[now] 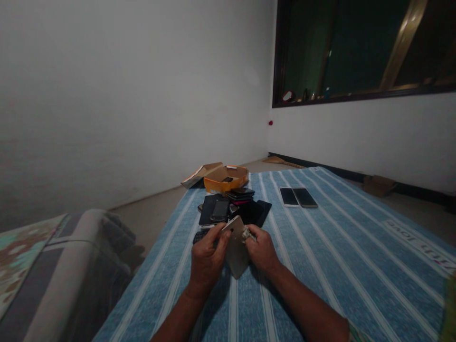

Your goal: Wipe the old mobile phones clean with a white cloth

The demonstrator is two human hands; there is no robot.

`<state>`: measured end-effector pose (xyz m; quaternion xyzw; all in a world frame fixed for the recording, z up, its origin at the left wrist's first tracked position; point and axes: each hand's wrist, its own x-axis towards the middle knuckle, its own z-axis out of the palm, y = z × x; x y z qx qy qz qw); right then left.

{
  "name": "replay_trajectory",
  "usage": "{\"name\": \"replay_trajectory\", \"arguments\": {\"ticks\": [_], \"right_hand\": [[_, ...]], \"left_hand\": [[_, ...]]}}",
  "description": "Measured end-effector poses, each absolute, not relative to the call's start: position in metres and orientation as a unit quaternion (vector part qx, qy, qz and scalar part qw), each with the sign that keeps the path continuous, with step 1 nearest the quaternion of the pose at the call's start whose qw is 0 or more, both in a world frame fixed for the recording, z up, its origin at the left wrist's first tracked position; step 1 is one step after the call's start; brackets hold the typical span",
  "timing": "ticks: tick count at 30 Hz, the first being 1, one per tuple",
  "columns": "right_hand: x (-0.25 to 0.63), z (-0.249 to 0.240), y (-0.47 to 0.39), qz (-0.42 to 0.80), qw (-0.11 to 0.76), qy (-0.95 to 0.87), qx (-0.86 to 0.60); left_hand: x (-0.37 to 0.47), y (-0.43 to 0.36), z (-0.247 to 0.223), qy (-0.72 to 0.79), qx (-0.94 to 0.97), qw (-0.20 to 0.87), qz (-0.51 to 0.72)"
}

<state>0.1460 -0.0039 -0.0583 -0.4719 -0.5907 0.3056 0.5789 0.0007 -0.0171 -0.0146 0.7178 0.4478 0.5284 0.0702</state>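
Observation:
My left hand [209, 256] grips the left edge of a pale gold smartphone [236, 254], which is tilted with its back towards me. Pinched in my right hand [261, 249] is a small crumpled whitish cloth or tissue [245, 233], held against the phone's upper right edge. Just beyond my hands lies a pile of phones, with an older dark phone [220, 209] on top at the left. A black phone [263, 213] lies at the pile's right side. Farther right, a white phone [289, 196] and a dark-screened phone [305, 197] rest side by side.
An open orange cardboard box [226, 179] with a dark item inside stands behind the pile. The blue striped cloth [320, 266] covers the surface under everything. At the left is a draped piece of furniture [71, 275]. A brown carton [379, 185] sits on the floor at right.

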Motion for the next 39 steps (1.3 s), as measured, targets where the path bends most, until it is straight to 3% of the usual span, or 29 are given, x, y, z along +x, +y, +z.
{"name": "replay_trajectory", "arguments": {"ticks": [5, 9, 15, 19, 24, 31, 39], "right_hand": [[0.154, -0.051, -0.005, 0.238, 0.572, -0.618, -0.483], [0.167, -0.049, -0.004, 0.107, 0.554, -0.654, -0.504], [0.184, -0.054, -0.008, -0.121, 0.456, -0.723, -0.504], [0.189, -0.057, -0.013, -0.203, 0.399, -0.748, -0.49], [0.193, -0.061, -0.017, -0.238, 0.366, -0.763, -0.476], [0.199, -0.072, -0.025, -0.245, 0.344, -0.781, -0.46], [0.198, -0.074, -0.025, -0.211, 0.352, -0.784, -0.466]], "left_hand": [[0.006, -0.021, -0.018, 0.473, 0.678, 0.118, 0.55], [0.012, -0.019, -0.028, 0.48, 0.662, 0.156, 0.554], [0.017, -0.018, -0.049, 0.465, 0.663, 0.223, 0.543], [0.016, -0.017, -0.06, 0.466, 0.68, 0.245, 0.511], [0.015, -0.017, -0.068, 0.469, 0.708, 0.249, 0.465], [0.017, -0.019, -0.074, 0.467, 0.775, 0.176, 0.387], [0.016, -0.016, -0.086, 0.437, 0.776, 0.107, 0.443]]}}
